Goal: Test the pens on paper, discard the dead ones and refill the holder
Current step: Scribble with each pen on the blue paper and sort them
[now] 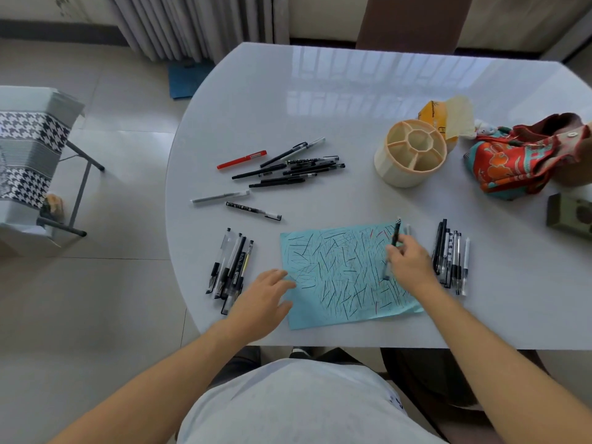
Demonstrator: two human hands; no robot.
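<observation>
From the head camera, the right hand (411,267) has its grip clamped on a slim black pen (394,241), tip down on the light-blue sheet of paper (339,283) covered in scribbled strokes at the near edge of the glossy white surface (288,107). The left hand (266,299) lies flat, fingers apart, pressing the sheet's 9 o'clock edge. Pen groups lie at 9 o'clock (229,267), 3 o'clock (451,257) and 11 o'clock (294,168) of the paper. The cream round compartmented plastic holder (410,153), pen-free, stands at 1 o'clock.
</observation>
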